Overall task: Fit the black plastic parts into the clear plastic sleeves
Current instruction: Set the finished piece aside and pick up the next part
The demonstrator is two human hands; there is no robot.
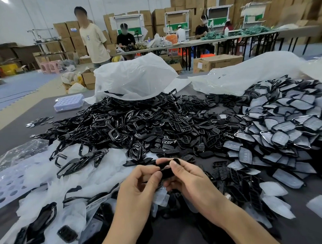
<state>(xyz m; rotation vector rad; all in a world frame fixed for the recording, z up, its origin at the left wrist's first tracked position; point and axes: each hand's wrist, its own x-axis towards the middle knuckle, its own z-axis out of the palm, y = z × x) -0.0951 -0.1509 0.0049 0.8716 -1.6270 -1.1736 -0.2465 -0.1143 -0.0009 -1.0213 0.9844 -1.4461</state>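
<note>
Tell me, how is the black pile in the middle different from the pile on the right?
The middle pile is bare, shiny black frames with open holes; the right pile has pieces with cloudy, pale faces and black rims. The middle pile is heaped and tangled; the right pile lies flatter, its pieces overlapping like scales. Both sit on the dark table.

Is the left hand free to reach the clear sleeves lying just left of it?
Probably not yet: the left hand and right hand both pinch a black part. The clear sleeves lie close beside it, nothing across the path.
</note>
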